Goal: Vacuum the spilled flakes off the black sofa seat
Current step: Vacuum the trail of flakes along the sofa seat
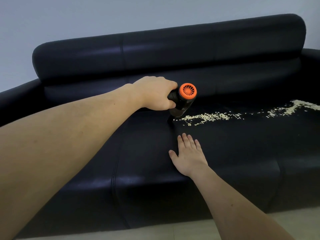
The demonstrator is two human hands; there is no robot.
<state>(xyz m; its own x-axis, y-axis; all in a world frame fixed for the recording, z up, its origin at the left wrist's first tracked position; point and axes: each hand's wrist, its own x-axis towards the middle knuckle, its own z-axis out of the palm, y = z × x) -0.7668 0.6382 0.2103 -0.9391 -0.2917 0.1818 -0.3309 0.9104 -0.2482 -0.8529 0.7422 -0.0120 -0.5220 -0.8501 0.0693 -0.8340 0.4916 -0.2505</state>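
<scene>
On the black leather sofa seat (147,149), near its middle, we see the left hand (156,94) wrapped around the dark handle of a small black handheld vacuum cleaner with an orange vented end cap (181,101); the fingers curl fully round the grip, knuckles up, and the thumb side faces the camera. We can read no brand, label or writing on the vacuum (its body is dark and partly hidden by the hand). It tilts downward, the orange cap pointing back at us and the narrow black nozzle (170,120) touching the seat just below and right of the gripping hand.

Right at the nozzle tip begins the trail of pale spilled flakes (207,117), which runs away from the grip to the right across the seat, thin and scattered at first, then thickening into a denser heap at the far right edge of the view. The left forearm reaches long and straight from the lower left corner, bare to the wrist.

Nearer to us, the right hand (187,155) lies flat on the seat, palm down, fingers straight and slightly spread, holding nothing, well short of the flakes. Its forearm comes up from the lower right. Behind everything stand the sofa's rounded black backrest (173,54) and a plain pale wall (103,18).
</scene>
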